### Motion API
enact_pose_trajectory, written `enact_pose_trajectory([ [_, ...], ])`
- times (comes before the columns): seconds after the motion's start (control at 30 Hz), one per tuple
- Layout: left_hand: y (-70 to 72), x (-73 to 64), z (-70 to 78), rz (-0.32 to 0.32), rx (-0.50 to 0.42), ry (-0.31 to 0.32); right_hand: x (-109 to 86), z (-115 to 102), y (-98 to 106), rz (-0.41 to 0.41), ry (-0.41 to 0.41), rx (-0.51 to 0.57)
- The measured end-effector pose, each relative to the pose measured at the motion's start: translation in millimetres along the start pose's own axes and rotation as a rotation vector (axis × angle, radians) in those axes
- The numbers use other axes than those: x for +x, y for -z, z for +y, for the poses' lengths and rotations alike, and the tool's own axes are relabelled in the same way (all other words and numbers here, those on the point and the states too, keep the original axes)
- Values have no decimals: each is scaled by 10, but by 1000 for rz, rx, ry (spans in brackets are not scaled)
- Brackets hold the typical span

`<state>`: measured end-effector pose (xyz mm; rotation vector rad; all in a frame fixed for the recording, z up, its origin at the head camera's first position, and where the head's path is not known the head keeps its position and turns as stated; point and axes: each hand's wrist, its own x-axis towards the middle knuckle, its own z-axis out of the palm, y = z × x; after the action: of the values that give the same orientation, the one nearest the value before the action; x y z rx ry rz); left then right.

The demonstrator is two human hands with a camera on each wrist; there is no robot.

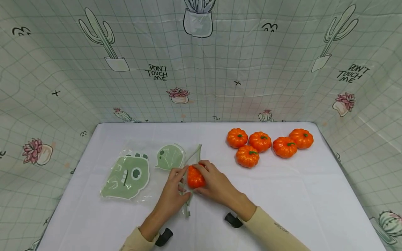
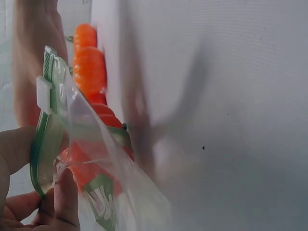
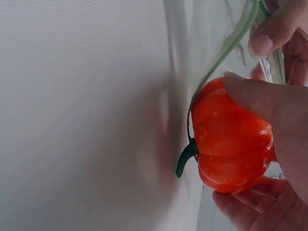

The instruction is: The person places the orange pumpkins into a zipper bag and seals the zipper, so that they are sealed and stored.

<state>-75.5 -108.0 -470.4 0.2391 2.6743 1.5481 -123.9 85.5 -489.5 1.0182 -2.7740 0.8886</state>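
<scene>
A clear zip bag [image 1: 153, 190] printed with a green cartoon face lies on the table, its mouth toward the right. My left hand [image 1: 172, 193] pinches one green edge of that mouth; in the left wrist view, a white slider [image 2: 44, 95] sits at the end of the green zip strip [image 2: 37, 154]. Between thumb and fingers my right hand [image 1: 220, 184] grips a small orange toy pumpkin [image 1: 195, 177] right at the spread mouth. The right wrist view shows the pumpkin's dark green stem [image 3: 186, 158] pointing down toward the table, beside the bag's lower green edge [image 3: 226, 53].
Several more orange pumpkins [image 1: 247, 156] stand in a group at the back right of the white table [image 1: 282, 202]. Behind and on both sides hangs a gridded cloth [image 1: 213, 62] with cactus drawings. Black wrist devices [image 1: 233, 220] sit under both forearms.
</scene>
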Motion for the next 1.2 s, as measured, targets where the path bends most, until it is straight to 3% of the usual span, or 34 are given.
enact_pose_trajectory([
  [0.4,-47,-15,21,9,38,-82,67,-63,-164,67,-84,40],
  [0.8,-28,-2,2,7,34,-77,8,-10,-123,49,-70,113],
  [1.2,-7,-7,-19,12,38,-101,-65,63,-130,117,-64,-37],
])
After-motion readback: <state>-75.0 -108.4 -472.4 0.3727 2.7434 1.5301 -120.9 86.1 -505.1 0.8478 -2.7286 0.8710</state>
